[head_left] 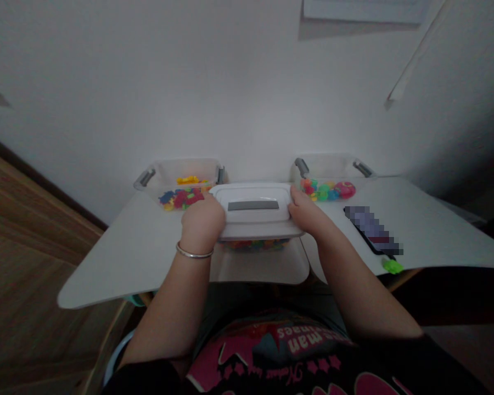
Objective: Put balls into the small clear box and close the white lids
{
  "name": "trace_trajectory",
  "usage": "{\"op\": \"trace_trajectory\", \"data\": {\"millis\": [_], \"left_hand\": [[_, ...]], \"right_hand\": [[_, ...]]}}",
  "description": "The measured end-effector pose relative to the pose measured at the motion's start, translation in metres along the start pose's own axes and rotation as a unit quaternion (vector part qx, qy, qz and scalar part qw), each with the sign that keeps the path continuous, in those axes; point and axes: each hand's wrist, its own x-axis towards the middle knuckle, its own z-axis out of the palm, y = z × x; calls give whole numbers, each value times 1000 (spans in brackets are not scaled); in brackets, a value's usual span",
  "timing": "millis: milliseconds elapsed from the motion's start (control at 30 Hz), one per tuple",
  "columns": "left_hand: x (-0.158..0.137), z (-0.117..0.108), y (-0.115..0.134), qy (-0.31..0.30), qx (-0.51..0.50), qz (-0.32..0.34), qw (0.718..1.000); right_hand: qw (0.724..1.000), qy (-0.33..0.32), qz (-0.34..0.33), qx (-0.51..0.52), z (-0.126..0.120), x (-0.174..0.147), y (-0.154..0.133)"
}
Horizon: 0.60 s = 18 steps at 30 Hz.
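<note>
A slim silver-coloured bangle circles the left wrist, and the black short-sleeved shirt carries a bold pink print with pale lettering, small pink stars and rounded, light-edged pink shapes.

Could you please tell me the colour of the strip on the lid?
The strip is grey, best seen in the head view.

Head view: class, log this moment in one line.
left hand: grips box, left side | right hand: grips box, right side | white lid: on box | colourful pieces: inside | farther back: left tub, right tub | right: phone
</note>
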Motion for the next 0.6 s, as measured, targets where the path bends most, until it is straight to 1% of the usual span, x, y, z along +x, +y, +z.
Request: {"op": "trace_trajectory", "data": {"millis": [67, 100, 200, 267, 300, 333, 367, 400, 433, 467, 500, 533, 600], "left_hand": [[-2, -2, 4, 11, 67, 2, 998], [0, -3, 4, 10, 62, -2, 998], [9, -5, -5, -18, -53, -23, 998], [14, -4, -16, -30, -133, -34, 990], [14, -3, -21, -33, -185, -51, 981], [13, -1, -25, -38, -254, -77, 963], [11, 2, -28, -46, -336, -108, 935], [9, 5, -31, -59, -415, -134, 898], [5, 8, -32, -71, -484, -150, 859], [2, 11, -33, -77, -534, -153, 828], [0, 13, -33, -77, -569, -148, 805], [-2, 15, -34, -69, -592, -143, 790], [-3, 17, -33, -50, -611, -139, 778]], "right_hand": [[1000, -7, -13, 0, -1, 2, 2], [1000, -12, -9, 8, -1, 3, 2], [998, -19, 35, 43, -5, 3, 4], [991, -9, 84, 102, -6, -2, 3], [984, -6, 108, 145, -6, -5, 3], [972, -7, 132, 195, -5, -9, 2], [957, -9, 151, 246, -3, -13, 1], [944, -10, 160, 288, -1, -17, 1], [933, -6, 162, 322, 2, -20, 0], [925, 4, 160, 345, 5, -22, -1], [920, 17, 154, 359, 7, -24, -1], [919, 29, 147, 364, 10, -24, -1], [921, 36, 137, 362, 14, -23, 0]]}}
